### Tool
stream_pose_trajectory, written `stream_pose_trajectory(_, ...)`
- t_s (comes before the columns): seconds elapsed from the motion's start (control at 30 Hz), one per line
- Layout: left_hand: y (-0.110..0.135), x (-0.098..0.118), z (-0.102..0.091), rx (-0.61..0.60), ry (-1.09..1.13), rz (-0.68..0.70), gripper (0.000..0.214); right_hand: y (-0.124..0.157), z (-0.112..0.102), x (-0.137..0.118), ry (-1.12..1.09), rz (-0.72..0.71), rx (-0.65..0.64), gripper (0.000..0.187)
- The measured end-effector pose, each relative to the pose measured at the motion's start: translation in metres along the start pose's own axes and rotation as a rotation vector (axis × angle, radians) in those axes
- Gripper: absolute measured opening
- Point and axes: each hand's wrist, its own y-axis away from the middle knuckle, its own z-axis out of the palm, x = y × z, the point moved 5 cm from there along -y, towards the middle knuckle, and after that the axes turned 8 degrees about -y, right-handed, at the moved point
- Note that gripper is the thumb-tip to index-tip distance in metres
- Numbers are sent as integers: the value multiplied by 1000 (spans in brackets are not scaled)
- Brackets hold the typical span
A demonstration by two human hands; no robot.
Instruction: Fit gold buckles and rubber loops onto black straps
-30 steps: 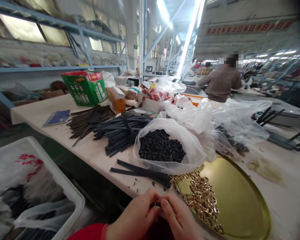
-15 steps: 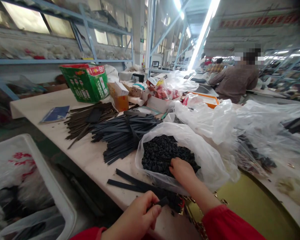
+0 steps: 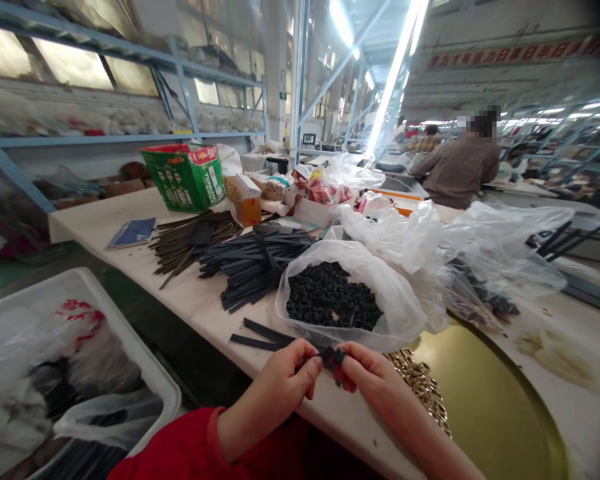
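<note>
My left hand [image 3: 285,375] pinches the end of a black strap [image 3: 325,359] at the table's front edge. Close against it, my right hand [image 3: 370,373] grips a small black loop [image 3: 339,355] between thumb and fingertips, at the strap end. Whether the strap passes through the loop cannot be made out. Just beyond both hands lies an open clear plastic bag [image 3: 405,303] full of small black loops [image 3: 325,293]. Two loose black straps [image 3: 260,338] rest left of the bag. Gold metal buckles [image 3: 425,387] lie beside my right forearm on a round gold tray [image 3: 495,400].
Bundles of black straps [image 3: 255,260] and brown straps [image 3: 190,240] lie farther back, near a green carton [image 3: 183,179] and a blue booklet [image 3: 133,233]. Crumpled plastic bags [image 3: 410,233] cover the right side. A white bin [image 3: 173,393] stands at the left. A person [image 3: 460,163] sits beyond.
My right hand has come out of the bag with a small black loop and moved toward me, meeting my left hand at the strap end. The view has shifted slightly.
</note>
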Motion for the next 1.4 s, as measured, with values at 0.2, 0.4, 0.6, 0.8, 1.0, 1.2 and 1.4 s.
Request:
stream_pose_trajectory(0.2, 26, 7, 12, -87, -48, -21, 23, 40, 11, 5, 3, -62, -50, 31)
stream_pose_trajectory(0.4, 41, 11, 14, -156, -150, -25, 19, 57, 14, 18, 12, -47, -81, 37)
stream_pose_trajectory(0.6, 51, 12, 19, -280, -388, 11, 19, 69, 20, 35, -6, 59, -189, 40)
stream_pose_trajectory(0.8, 55, 5, 28, -290, -457, -26, 18, 77, 26, 53, -117, 136, -271, 40)
stream_pose_trajectory(1.0, 55, -15, 43, -369, -43, -301, 17, 74, 30, 69, -284, 107, 49, 46)
stream_pose_trajectory(1.2, 57, -17, 44, -284, -35, -251, 18, 79, 34, 80, -316, 24, 195, 41)
stream_pose_trajectory(1.4, 64, -23, 45, -310, -86, -247, 21, 84, 36, 84, -521, 100, 93, 39)
